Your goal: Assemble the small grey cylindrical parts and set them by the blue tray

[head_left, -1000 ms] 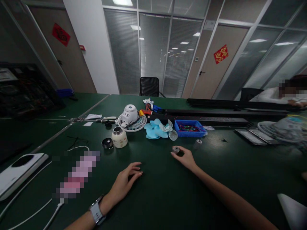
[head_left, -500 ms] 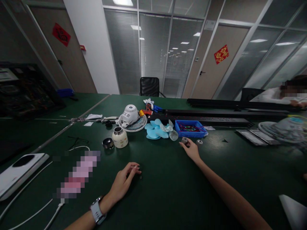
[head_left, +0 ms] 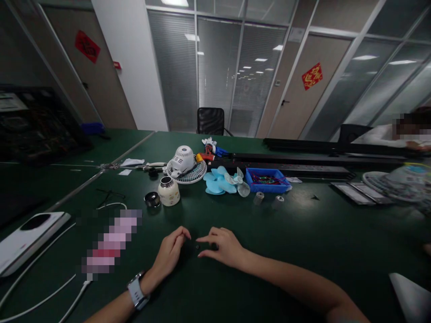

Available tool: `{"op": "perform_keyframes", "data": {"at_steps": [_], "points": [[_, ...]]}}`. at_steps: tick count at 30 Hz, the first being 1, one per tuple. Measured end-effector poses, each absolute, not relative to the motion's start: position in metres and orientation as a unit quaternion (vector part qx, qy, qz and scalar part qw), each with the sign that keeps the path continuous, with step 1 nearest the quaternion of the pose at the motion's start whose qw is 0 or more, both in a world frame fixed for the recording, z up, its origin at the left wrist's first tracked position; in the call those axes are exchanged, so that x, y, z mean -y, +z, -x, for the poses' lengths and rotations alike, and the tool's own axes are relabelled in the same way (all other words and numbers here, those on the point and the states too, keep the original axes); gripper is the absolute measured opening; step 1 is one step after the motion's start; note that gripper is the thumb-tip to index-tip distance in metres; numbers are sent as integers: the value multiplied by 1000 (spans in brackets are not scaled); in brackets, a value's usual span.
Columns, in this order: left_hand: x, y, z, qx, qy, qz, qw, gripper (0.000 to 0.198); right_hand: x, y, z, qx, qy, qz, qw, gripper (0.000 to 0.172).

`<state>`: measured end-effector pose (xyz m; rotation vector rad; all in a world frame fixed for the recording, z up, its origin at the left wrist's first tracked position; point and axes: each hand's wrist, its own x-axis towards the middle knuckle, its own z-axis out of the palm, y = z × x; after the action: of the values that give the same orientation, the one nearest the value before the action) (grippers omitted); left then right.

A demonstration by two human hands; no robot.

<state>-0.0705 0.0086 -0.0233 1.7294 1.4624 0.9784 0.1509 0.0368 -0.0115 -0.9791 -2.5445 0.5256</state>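
Observation:
My left hand (head_left: 170, 253), with a watch on its wrist, rests on the green table (head_left: 235, 287), its fingers curled and their tips pinched together; what they hold is hidden. My right hand (head_left: 222, 246) lies just to its right, fingers bent and apart, with nothing in them. Its tips arch beside a tiny dark part (head_left: 197, 246) that lies on the table between the two hands. Two small metal cylinders (head_left: 258, 198) (head_left: 278, 202) stand free farther back, in front of a blue tray (head_left: 267, 180).
Behind the hands are a cream jar (head_left: 169, 192), its black lid (head_left: 152, 199), a white fan motor on a grille (head_left: 184, 164) and blue fan blades (head_left: 218, 182). A white device (head_left: 30, 233) and cables lie at the left. Another person (head_left: 409, 132) sits at the far right.
My right hand set a metal cylinder down beside the other near the blue tray, then drew back to the spot next to my left hand. My left hand curled its fingers.

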Motion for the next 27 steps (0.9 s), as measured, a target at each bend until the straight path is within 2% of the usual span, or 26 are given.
{"op": "perform_keyframes", "data": {"at_steps": [5, 7, 10, 12, 14, 16, 20, 27], "points": [[-7, -22, 71, -551, 369, -677, 321, 29, -46, -29, -133, 888, 218, 355, 193, 21], [-6, -22, 71, -553, 362, -680, 319, 29, -52, -23, -145, 879, 224, 358, 222, 19], [-6, -21, 72, -557, 347, -683, 321, 31, -75, -2, -188, 830, 193, 424, 308, 28], [-6, -20, 71, -558, 336, -686, 322, 32, -96, 13, -226, 775, 118, 498, 371, 37], [-7, -19, 71, -560, 326, -691, 321, 32, -117, 22, -262, 729, 22, 557, 397, 43], [-7, -19, 71, -561, 320, -694, 320, 33, -132, 23, -288, 702, -42, 606, 371, 46], [-7, -18, 70, -555, 315, -700, 321, 34, -143, 7, -306, 683, -76, 667, 288, 46], [-8, -20, 71, -548, 302, -711, 320, 34, -140, -2, -303, 668, -159, 664, 297, 43]]}}
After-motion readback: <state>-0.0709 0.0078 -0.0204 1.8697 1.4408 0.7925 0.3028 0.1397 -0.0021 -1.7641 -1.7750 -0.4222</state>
